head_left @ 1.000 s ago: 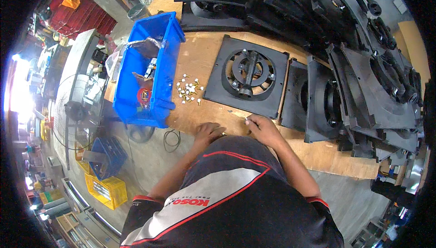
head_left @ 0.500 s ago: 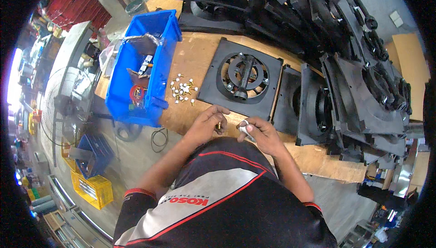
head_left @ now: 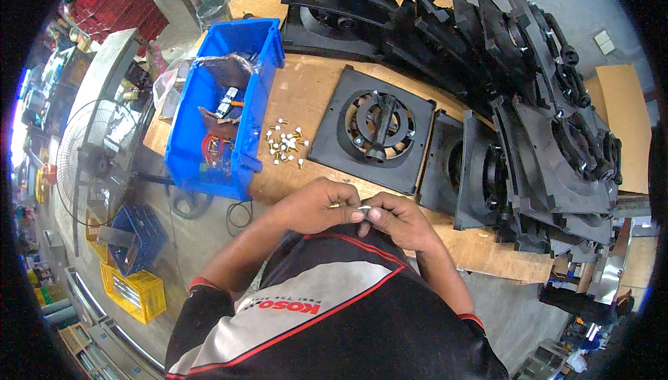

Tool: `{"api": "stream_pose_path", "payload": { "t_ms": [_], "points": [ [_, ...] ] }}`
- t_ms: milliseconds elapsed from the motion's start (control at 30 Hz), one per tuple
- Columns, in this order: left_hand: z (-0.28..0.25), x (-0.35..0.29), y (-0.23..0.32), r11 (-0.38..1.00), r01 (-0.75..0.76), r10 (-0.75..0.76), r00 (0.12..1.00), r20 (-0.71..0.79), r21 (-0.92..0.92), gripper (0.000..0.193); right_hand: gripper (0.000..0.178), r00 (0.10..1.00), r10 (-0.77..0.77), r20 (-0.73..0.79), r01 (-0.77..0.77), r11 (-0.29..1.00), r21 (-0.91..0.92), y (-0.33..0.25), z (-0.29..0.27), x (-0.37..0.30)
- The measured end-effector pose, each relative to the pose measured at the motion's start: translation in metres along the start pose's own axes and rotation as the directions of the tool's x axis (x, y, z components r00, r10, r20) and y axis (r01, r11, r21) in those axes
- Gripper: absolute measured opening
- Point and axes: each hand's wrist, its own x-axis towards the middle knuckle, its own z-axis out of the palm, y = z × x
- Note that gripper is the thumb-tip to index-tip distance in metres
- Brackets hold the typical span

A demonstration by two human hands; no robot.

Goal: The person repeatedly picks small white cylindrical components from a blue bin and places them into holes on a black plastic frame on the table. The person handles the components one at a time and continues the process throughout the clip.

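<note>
Pinching a small white piece [head_left: 364,209] between them, the left hand [head_left: 313,206] and right hand [head_left: 400,220] held it crosswise over the wooden bench [head_left: 306,95], workshop clutter around.

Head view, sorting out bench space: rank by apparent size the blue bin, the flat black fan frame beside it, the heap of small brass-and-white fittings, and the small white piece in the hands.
1. Blue bin and black fan frame: look alike, unranked.
2. Heap of fittings.
3. White piece, pinched between left hand and right hand.
</note>
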Motion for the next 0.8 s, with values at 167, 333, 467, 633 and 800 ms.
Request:
{"api": "stream_pose_path", "payload": {
  "t_ms": [167,333,467,633,800],
  "points": [
    [-0.025,-0.003,-0.006,0.956,-0.032,0.062,0.994,-0.094,0.291,0.025,0.029,0.994,0.102,-0.037,-0.107,0.977,-0.186,-0.009,0.007,0.021],
    [-0.025,0.010,-0.046,0.805,0.027,0.145,0.959,-0.242,0.592,0.022,0.027,0.959,0.198,-0.201,-0.229,0.962,-0.146,0.016,0.018,0.050],
    [-0.054,0.048,-0.133,0.940,0.304,-0.111,0.706,-0.699,0.157,0.025,0.028,0.920,-0.371,0.128,0.356,0.651,-0.671,-0.004,0.053,0.064],
    [-0.076,0.099,-0.110,0.934,0.208,0.115,0.591,-0.798,0.289,0.023,0.024,0.954,-0.209,-0.217,0.058,0.833,-0.549,-0.024,0.025,0.095],
    [-0.138,0.140,-0.180,0.912,0.393,-0.100,0.487,-0.868,0.115,0.042,0.028,0.976,-0.053,-0.210,-0.063,0.856,-0.513,0.006,0.003,0.078]
  ]
}}
